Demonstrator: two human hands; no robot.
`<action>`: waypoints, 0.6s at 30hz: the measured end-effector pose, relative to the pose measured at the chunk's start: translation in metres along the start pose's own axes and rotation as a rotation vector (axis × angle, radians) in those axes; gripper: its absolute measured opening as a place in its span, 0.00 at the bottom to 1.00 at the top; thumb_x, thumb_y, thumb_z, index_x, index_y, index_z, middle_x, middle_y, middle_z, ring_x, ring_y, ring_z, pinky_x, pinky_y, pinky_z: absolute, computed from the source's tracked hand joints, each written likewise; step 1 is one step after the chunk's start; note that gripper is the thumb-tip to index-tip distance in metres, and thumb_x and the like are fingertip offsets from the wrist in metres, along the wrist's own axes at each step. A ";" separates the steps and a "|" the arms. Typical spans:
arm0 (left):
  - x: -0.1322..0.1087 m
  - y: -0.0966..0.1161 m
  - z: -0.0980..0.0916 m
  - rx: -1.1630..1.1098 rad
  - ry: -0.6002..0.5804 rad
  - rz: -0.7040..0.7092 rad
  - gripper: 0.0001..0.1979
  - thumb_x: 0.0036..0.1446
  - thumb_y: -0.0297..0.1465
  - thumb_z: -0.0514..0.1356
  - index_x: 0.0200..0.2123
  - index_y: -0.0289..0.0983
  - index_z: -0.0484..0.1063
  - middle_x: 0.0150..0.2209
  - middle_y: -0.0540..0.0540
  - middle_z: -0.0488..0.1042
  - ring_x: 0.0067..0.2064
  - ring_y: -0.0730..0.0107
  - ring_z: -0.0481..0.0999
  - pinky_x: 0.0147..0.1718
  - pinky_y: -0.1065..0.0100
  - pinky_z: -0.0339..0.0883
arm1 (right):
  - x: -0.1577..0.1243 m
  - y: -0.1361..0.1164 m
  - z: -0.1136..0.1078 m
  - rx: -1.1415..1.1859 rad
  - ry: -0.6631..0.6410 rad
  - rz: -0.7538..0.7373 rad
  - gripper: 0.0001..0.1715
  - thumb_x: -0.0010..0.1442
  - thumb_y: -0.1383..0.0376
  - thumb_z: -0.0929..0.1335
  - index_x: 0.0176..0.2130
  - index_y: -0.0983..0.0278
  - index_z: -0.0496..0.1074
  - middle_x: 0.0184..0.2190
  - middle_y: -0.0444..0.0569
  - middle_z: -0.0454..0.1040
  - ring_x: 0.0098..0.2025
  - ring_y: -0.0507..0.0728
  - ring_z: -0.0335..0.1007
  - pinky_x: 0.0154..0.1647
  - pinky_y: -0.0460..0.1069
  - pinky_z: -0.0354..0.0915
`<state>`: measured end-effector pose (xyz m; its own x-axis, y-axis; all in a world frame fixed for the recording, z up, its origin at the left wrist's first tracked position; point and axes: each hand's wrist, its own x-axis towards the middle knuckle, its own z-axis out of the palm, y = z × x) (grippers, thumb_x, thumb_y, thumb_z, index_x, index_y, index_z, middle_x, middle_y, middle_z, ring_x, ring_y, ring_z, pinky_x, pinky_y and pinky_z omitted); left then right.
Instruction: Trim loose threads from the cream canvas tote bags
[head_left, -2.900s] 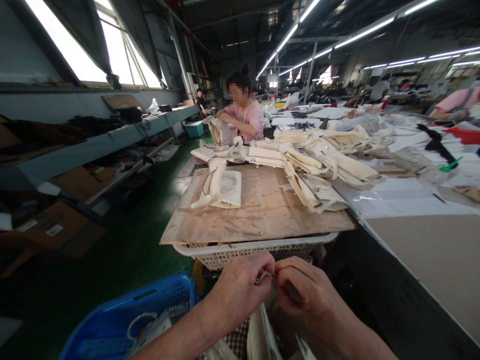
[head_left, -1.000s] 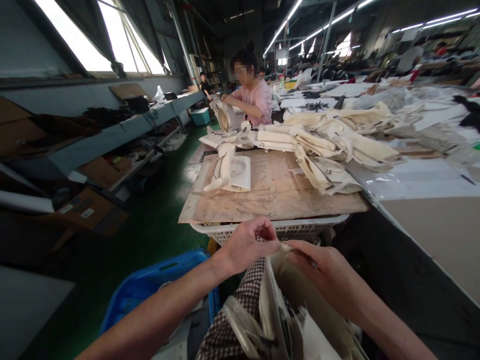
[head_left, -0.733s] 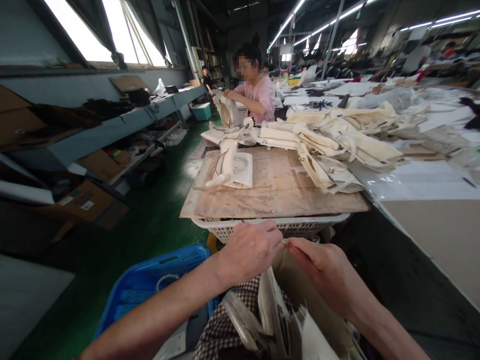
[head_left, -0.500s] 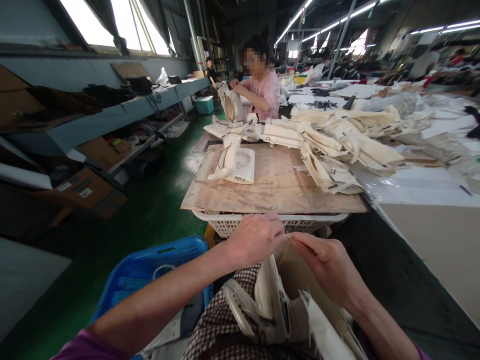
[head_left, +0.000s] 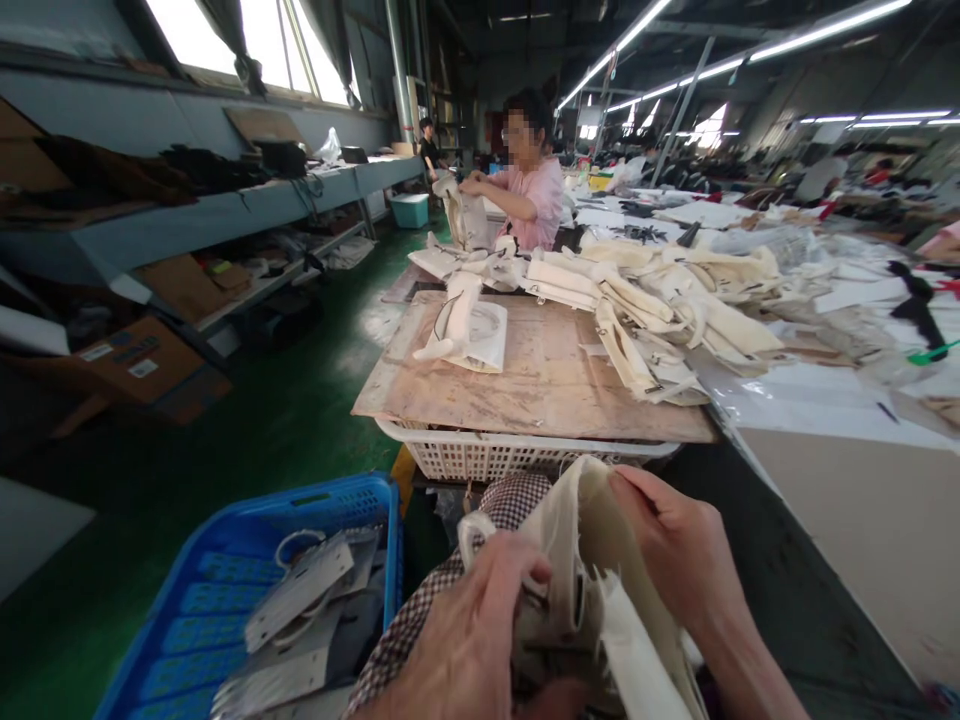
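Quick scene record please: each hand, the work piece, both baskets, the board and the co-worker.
Right hand: pinching the top edge of the cream fabric piece
Left hand: at the piece's left side; exact grip unclear
Blue basket: left of the hands, holding grey pieces
White basket: under the board
Board: bears several cream pieces
Co-worker: pink top, hands at another cream piece
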<state>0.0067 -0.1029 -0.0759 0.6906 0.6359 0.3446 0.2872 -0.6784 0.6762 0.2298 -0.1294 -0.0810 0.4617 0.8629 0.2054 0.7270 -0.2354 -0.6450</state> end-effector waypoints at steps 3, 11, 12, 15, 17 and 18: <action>-0.010 -0.007 0.019 -0.006 0.100 0.043 0.29 0.46 0.24 0.63 0.52 0.39 0.59 0.48 0.40 0.71 0.48 0.59 0.75 0.43 0.63 0.76 | -0.005 -0.004 0.000 -0.069 0.036 0.080 0.23 0.62 0.52 0.61 0.39 0.61 0.79 0.28 0.46 0.82 0.29 0.58 0.78 0.29 0.47 0.66; -0.009 -0.029 0.022 -0.037 0.105 0.181 0.23 0.56 0.23 0.56 0.55 0.37 0.62 0.49 0.41 0.74 0.51 0.67 0.75 0.51 0.69 0.72 | -0.036 0.025 0.004 -0.120 0.086 0.161 0.26 0.59 0.46 0.62 0.42 0.60 0.79 0.32 0.45 0.83 0.32 0.59 0.81 0.28 0.44 0.70; -0.011 -0.030 0.023 0.018 0.132 0.188 0.21 0.58 0.25 0.55 0.56 0.35 0.62 0.49 0.40 0.74 0.51 0.66 0.75 0.50 0.68 0.73 | -0.039 0.026 0.004 -0.137 0.094 0.156 0.27 0.60 0.46 0.62 0.42 0.60 0.79 0.32 0.46 0.84 0.32 0.59 0.81 0.27 0.44 0.70; -0.011 -0.030 0.029 0.152 0.216 0.186 0.16 0.64 0.29 0.52 0.55 0.33 0.63 0.47 0.39 0.75 0.48 0.65 0.77 0.47 0.68 0.74 | -0.050 0.022 0.007 -0.239 0.160 0.168 0.29 0.63 0.45 0.59 0.44 0.60 0.79 0.33 0.47 0.84 0.34 0.61 0.82 0.28 0.46 0.71; -0.008 -0.029 0.032 0.167 0.248 0.149 0.13 0.65 0.31 0.52 0.52 0.34 0.65 0.44 0.40 0.77 0.45 0.66 0.78 0.45 0.69 0.75 | -0.057 0.018 0.010 -0.316 0.213 0.178 0.32 0.65 0.44 0.56 0.44 0.60 0.79 0.34 0.48 0.83 0.35 0.62 0.81 0.28 0.48 0.71; -0.007 -0.028 0.033 0.161 0.260 0.124 0.12 0.65 0.32 0.53 0.50 0.35 0.66 0.43 0.41 0.77 0.44 0.66 0.78 0.43 0.70 0.75 | -0.060 0.017 0.011 -0.352 0.236 0.179 0.34 0.66 0.44 0.55 0.44 0.60 0.79 0.34 0.49 0.83 0.35 0.62 0.81 0.27 0.48 0.71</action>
<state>0.0160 -0.1002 -0.1190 0.5406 0.6029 0.5867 0.3270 -0.7932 0.5137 0.2091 -0.1808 -0.1127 0.6690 0.6791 0.3021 0.7350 -0.5439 -0.4050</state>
